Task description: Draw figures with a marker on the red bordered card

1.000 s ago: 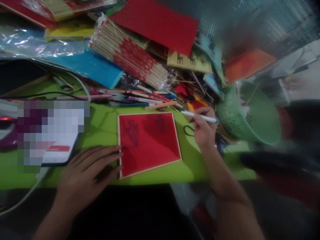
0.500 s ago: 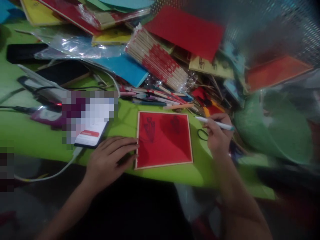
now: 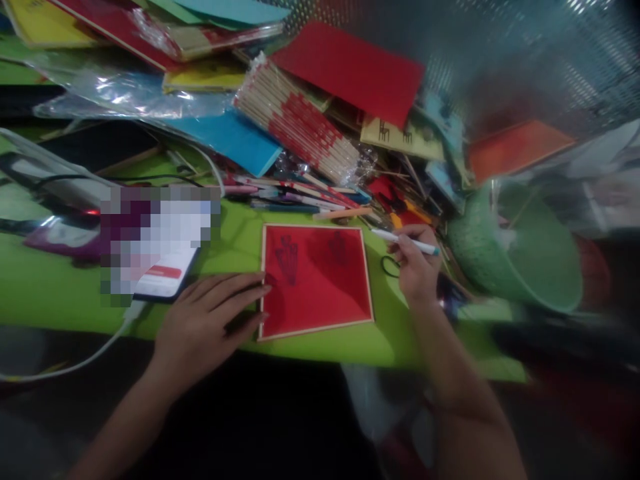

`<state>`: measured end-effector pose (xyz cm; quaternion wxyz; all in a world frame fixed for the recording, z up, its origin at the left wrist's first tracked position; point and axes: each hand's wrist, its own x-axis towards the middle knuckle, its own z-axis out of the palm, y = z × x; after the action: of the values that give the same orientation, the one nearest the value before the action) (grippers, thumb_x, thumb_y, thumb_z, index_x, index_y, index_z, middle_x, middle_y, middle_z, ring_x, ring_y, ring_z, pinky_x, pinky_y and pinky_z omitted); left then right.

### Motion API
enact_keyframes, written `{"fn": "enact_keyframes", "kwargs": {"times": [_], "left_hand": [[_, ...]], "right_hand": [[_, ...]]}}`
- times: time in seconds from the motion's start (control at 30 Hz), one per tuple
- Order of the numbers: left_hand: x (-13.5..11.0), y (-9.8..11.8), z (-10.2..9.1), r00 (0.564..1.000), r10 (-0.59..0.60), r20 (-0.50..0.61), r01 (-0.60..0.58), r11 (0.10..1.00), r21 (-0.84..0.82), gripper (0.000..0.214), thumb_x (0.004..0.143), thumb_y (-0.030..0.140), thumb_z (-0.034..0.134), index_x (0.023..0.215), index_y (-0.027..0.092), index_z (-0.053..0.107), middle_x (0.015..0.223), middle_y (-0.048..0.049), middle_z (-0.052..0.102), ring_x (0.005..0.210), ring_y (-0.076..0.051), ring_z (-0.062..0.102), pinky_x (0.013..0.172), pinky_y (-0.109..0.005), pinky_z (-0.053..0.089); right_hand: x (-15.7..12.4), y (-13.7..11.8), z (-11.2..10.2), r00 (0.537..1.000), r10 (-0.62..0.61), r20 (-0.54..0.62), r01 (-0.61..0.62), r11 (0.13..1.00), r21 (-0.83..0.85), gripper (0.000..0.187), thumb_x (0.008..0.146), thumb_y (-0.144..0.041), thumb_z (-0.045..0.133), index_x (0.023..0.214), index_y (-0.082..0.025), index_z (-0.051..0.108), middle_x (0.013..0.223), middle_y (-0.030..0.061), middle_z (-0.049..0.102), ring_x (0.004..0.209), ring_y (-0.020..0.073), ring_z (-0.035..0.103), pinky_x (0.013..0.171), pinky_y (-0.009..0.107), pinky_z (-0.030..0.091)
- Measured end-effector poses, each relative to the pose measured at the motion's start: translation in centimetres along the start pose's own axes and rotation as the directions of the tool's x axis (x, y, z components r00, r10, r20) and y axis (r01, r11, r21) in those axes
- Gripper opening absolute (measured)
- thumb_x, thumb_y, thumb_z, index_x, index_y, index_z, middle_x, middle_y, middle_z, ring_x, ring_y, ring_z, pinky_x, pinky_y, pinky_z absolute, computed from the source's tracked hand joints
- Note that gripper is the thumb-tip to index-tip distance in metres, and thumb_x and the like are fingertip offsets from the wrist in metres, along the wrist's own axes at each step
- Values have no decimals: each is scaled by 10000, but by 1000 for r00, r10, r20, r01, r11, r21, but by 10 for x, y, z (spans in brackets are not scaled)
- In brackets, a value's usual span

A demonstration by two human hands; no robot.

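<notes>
A red square panel (image 3: 320,300) with a thin pale wooden border lies flat on the green table (image 3: 220,260). Two dark drawn shapes show on its upper half, the left one clearer. Fingers stretched out, my left hand (image 3: 200,323) rests its tips on the panel's left edge. My right hand (image 3: 419,273) is just right of the panel, its fingers closed round a white marker pen (image 3: 423,245) with a teal end. The pen's tip points left, near the panel's upper right corner, and looks apart from the surface.
Left of the panel lies a phone (image 3: 165,273), partly blurred out, with a white cable. Behind are several pens (image 3: 305,199), wrapped wooden sticks (image 3: 300,120), red card (image 3: 350,67) and blue card (image 3: 235,140). A green basket (image 3: 515,247) stands at the right.
The whole scene has shifted left in view as the camera turned. Both hands keep about the same places by the panel, and the marker pen stays in my right hand.
</notes>
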<state>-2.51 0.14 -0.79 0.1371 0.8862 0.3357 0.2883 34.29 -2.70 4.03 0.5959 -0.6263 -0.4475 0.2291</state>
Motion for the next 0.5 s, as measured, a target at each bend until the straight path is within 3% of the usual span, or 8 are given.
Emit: {"fn": "enact_keyframes", "kwargs": {"times": [0.27,0.5], "left_hand": [[1,1,1,999,-1,-36,2,1000,6,410,982,305,700,1384,376,664,1353,-4,768,1148,-278,748,977,-469,575],[5,2,5,998,-15,-56,16,1000,21,402,981,299,702,1379,350,673,1356,-18,766,1199,-286,730,1027,-483,573]], "right_hand": [[0,-1,-1,1000,-6,4,6,1000,28,183,873,-386,772,907,-231,681,781,-29,652,624,96,576,536,208,409],[-1,-1,-1,1000,-19,15,19,1000,9,148,883,-365,753,902,-229,696,764,-42,633,560,81,500,525,221,391]]}}
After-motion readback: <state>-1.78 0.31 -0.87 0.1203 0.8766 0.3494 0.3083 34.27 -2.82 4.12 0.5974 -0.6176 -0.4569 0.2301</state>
